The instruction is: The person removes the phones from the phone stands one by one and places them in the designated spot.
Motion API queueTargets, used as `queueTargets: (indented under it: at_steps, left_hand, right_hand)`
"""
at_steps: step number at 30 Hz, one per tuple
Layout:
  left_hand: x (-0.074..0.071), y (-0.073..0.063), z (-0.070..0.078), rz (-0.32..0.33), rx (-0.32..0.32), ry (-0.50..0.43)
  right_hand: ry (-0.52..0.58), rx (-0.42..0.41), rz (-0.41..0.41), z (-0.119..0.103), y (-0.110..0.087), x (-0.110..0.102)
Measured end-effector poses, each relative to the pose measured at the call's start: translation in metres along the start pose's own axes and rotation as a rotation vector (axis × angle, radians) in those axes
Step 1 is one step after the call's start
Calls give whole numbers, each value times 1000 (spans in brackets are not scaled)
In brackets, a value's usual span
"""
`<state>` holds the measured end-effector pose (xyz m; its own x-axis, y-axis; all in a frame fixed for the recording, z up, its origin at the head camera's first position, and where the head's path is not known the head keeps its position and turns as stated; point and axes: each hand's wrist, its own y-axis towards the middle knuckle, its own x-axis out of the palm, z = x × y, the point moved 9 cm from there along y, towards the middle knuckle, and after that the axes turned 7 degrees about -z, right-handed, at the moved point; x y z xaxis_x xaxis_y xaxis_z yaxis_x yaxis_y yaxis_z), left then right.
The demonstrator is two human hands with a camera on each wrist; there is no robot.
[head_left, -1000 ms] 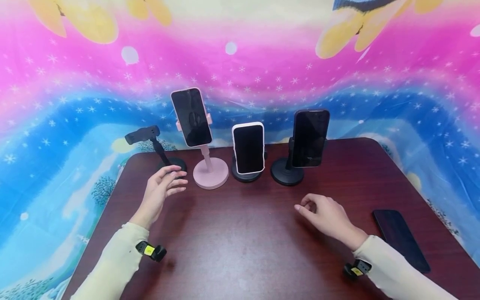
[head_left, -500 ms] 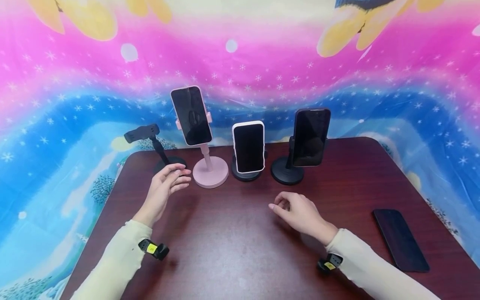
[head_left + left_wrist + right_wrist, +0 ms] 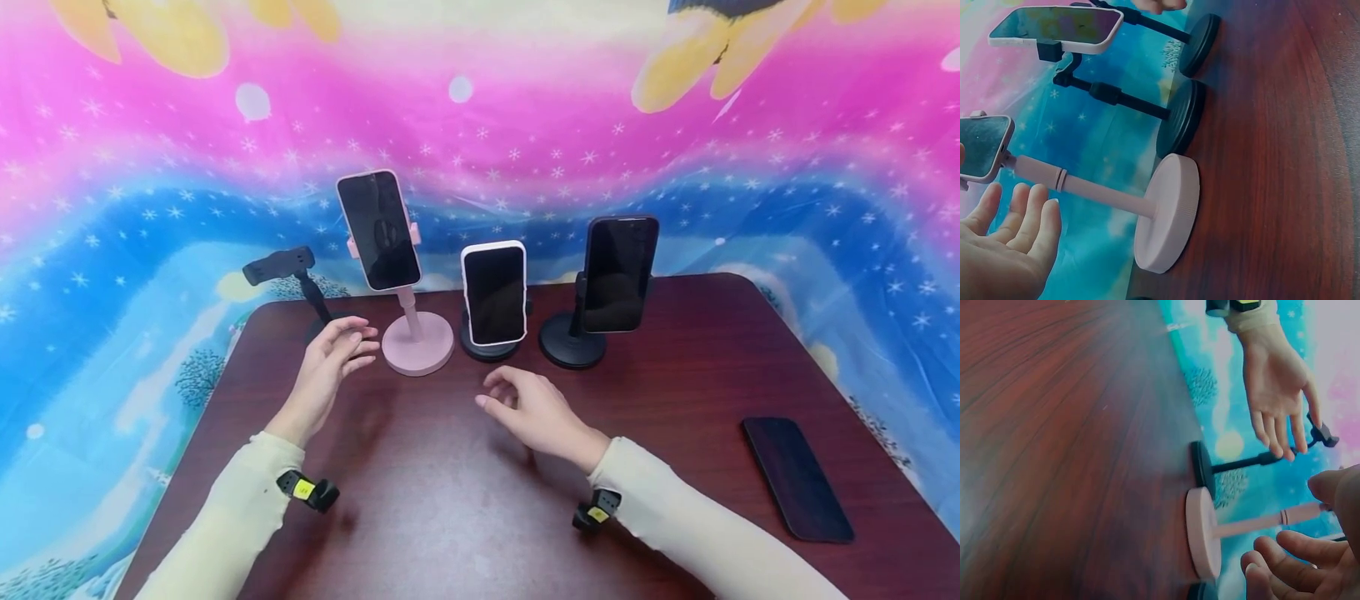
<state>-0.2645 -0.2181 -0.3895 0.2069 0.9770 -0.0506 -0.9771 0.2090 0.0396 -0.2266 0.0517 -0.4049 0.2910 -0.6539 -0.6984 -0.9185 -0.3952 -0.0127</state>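
Left of the frame's centre, the left hand [image 3: 322,379] grasps nothing, fingers loose, overlapping the base of the black stand [image 3: 313,293] and just left of the pink stand [image 3: 417,346], which bears a phone [image 3: 379,231]; below centre, the right hand [image 3: 540,412], fingers loosely bent, is likewise free, below the white phone [image 3: 496,293]

We see a pink and blue backdrop [image 3: 420,108], dotted with white snowflakes [image 3: 514,154], behind and beside a reddish-brown table [image 3: 442,492].
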Motion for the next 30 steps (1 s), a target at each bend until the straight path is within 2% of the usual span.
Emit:
queueTargets:
  at_steps: [10, 22, 30]
  left_hand:
    - [-2, 5, 8, 0, 8, -6]
    - [-4, 16, 24, 5, 16, -21]
    - [-7, 20, 27, 10, 22, -19]
  right_hand:
    - [182, -55, -55, -34, 23, 16]
    - [443, -144, -63, -70, 52, 17]
    - [436, -135, -42, -80, 67, 14]
